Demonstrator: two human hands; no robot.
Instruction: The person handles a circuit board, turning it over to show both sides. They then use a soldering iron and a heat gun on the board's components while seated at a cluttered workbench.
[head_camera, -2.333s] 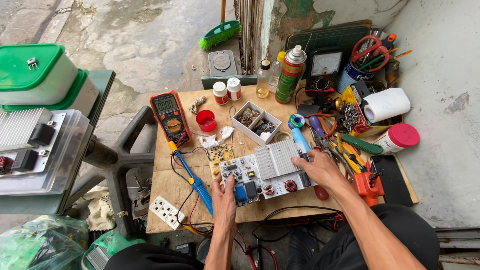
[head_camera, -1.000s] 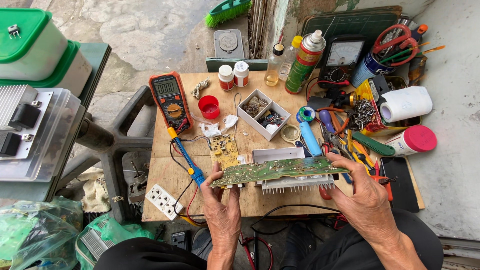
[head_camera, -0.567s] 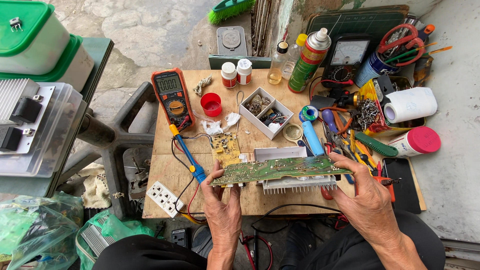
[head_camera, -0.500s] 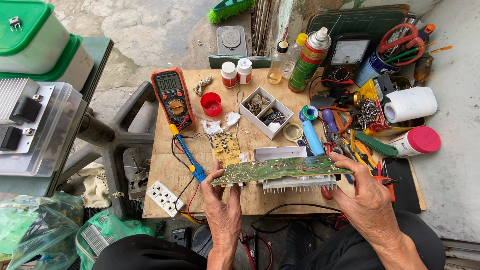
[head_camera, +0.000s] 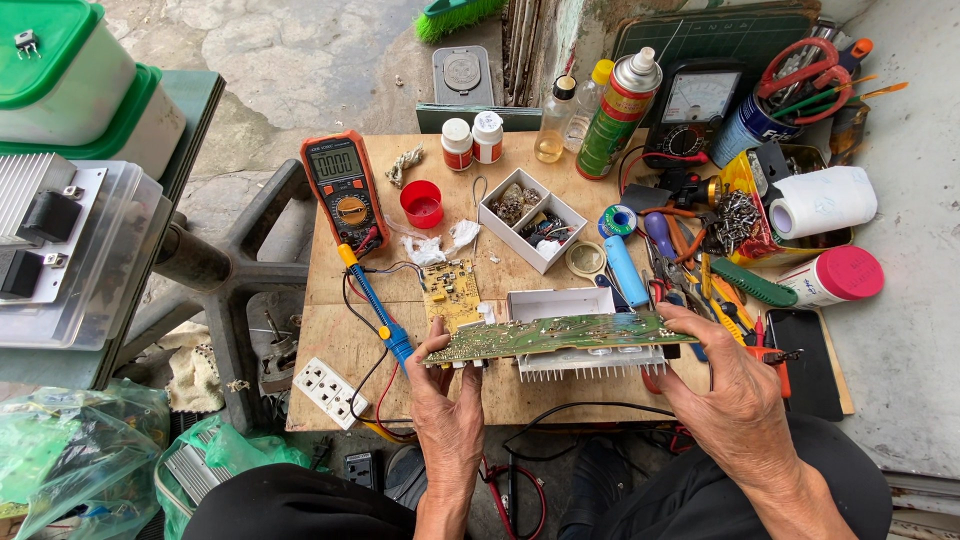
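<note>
— What are the hands doing right now?

— I'm watching both of them holding a green circuit board (head_camera: 560, 337) by its ends, low in the centre of the frame. The left hand (head_camera: 447, 415) is pinching the board's left end, thumb on top and fingers curled underneath. The right hand (head_camera: 735, 400) is gripping the right end, fingers bent over the edge, half closed rather than clenched.

— How is the board sitting?

— It's tilting edge-on toward me, green side up, with a finned silver heatsink (head_camera: 590, 362) hanging along its near edge. It's hovering just above the wooden table (head_camera: 330, 350).

— What's lying around it?

— A smaller yellow board (head_camera: 451, 291) is lying just above the left hand, a blue-handled soldering iron (head_camera: 375, 305) to its left, and an orange multimeter (head_camera: 343, 190) further up. A white parts box (head_camera: 532, 220) is sitting above the centre.
</note>
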